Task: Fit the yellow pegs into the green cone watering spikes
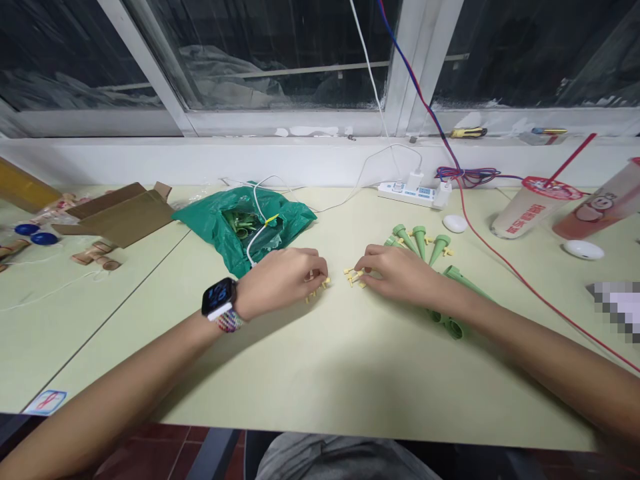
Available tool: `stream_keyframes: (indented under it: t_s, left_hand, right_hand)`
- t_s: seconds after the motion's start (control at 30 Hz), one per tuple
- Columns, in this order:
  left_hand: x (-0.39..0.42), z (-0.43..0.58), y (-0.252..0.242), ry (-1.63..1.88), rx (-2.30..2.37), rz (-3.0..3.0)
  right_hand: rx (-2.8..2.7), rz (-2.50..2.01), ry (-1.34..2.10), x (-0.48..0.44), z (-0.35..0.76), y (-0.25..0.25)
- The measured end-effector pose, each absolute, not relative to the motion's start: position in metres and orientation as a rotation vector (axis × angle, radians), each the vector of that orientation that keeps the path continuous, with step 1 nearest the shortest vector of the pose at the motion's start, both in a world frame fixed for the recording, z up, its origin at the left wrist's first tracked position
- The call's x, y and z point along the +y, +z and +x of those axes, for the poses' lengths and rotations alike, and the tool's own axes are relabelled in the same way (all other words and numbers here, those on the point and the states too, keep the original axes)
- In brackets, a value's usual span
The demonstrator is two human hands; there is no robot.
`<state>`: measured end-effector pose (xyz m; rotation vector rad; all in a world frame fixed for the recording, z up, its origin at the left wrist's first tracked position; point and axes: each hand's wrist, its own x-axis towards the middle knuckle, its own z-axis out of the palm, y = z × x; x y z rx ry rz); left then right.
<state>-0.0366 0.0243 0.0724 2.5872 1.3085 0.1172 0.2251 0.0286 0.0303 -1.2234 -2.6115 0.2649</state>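
My left hand (285, 277), with a smartwatch (219, 298) on its wrist, is low over the table with its fingers pinched at small yellow plastic pieces (313, 293). Some of those pieces are partly hidden under the fingertips. Across a short gap, my right hand (400, 272) pinches at another little group of yellow plastic pieces (356, 277). Just beyond my right hand lie several green plastic spikes (420, 241), some with yellow pieces on them. More green tubes (454, 327) with open ends stick out from under my right forearm.
A green plastic bag (210, 212) holding green spikes is behind my left hand. An opened cardboard box (125, 217) and wooden toys (95, 255) are at left. A power strip (407, 193), a red cable (505, 263), and drink cups (530, 212) occupy the back right.
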Motion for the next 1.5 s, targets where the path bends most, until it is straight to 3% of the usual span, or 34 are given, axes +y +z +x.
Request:
stream_keyframes:
  t_s: [0.33, 0.57, 0.8, 1.03, 1.5]
  left_hand:
    - [0.007, -0.051, 0.031, 0.324, 1.253, 2.632]
    - [0.001, -0.052, 0.022, 0.54, 1.174, 2.703]
    - [0.0, -0.053, -0.004, 0.334, 1.211, 2.635]
    - [0.015, -0.055, -0.008, 0.398, 1.212, 2.59]
    - [0.043, -0.065, -0.013, 0.454, 1.14, 2.618]
  right_hand:
    - [-2.57, -1.242, 0.422, 0.028, 0.22, 0.02]
    - [-2.505, -1.265, 0.294, 0.027, 0.231, 0.027]
    - [-2.553, -1.412, 0.136, 0.007, 0.216, 0.003]
    - [-2.517, -1.612, 0.282, 0.005, 0.184, -0.014]
    - [-2.4, -1.51, 0.207, 0.023, 0.153, -0.032]
